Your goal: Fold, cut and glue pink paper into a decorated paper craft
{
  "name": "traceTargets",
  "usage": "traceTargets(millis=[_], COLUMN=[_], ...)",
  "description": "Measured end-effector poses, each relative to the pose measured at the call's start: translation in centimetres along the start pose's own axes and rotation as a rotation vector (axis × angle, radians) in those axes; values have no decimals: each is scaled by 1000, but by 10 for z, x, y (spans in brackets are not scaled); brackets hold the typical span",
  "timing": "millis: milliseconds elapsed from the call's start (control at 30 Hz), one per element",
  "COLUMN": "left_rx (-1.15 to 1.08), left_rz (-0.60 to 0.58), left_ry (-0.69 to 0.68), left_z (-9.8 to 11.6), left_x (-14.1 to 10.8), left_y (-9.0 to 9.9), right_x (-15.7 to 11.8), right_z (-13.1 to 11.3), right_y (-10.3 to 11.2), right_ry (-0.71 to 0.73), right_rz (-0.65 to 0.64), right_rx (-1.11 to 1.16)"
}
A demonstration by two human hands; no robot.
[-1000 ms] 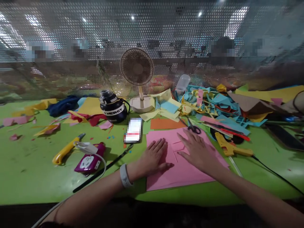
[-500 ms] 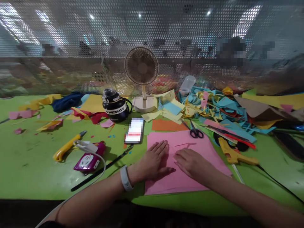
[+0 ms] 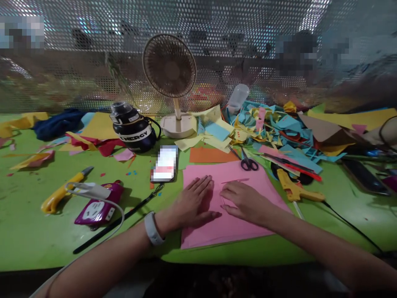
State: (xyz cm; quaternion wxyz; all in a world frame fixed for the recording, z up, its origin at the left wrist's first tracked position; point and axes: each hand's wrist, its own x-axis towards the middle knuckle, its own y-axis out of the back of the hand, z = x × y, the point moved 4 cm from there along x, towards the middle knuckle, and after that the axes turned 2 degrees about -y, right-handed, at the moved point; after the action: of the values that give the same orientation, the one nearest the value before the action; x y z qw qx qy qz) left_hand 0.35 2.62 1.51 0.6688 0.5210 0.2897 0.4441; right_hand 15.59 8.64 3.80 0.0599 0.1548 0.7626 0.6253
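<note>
My left hand (image 3: 195, 201) lies flat on the pink paper sheets (image 3: 204, 238), fingers stretched out and thumb pointing toward my other hand. Over the middle of the same sheets, my right hand (image 3: 243, 199) is closed in a pinch, fingertips low against the paper. A thin pale pink strip seems to show between its finger and thumb, partly hidden. Just beyond these fingers a narrow reddish-pink paper strip (image 3: 237, 181) rests on the top sheet. Black-handled scissors (image 3: 249, 164) lie at the sheets' far edge, beside an orange paper (image 3: 212, 155).
A phone (image 3: 165, 165), a purple power socket (image 3: 99, 205) with cable and a yellow cutter (image 3: 63, 192) lie left. Behind stand a dark bottle (image 3: 133, 128) and a fan (image 3: 170, 66). Right are a yellow glue gun (image 3: 293, 188) and heaped paper scraps (image 3: 273, 122).
The view has tilted down and turned slightly right, so things appear shifted left. My right hand's finger and thumb have parted a little, showing a thin strip; my left hand stays flat.
</note>
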Motion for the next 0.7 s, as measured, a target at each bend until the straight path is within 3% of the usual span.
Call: traceTargets(millis=[200,367,467,700], left_rx=[9,3,-1,-25], left_rz=[-23,-21,-14,-58], left_ry=[20,30,10,3], left_z=[1,-1,-2,-3], left_x=[1,0,1,3], left_y=[3,2,2,8], right_x=[3,-2,-8,-6], right_z=[3,11,12,1], right_y=[-3,12,18,14], right_ry=[2,7,-22,171], right_rz=[11,-13,7,16], right_rx=[-96,41,-20,-249])
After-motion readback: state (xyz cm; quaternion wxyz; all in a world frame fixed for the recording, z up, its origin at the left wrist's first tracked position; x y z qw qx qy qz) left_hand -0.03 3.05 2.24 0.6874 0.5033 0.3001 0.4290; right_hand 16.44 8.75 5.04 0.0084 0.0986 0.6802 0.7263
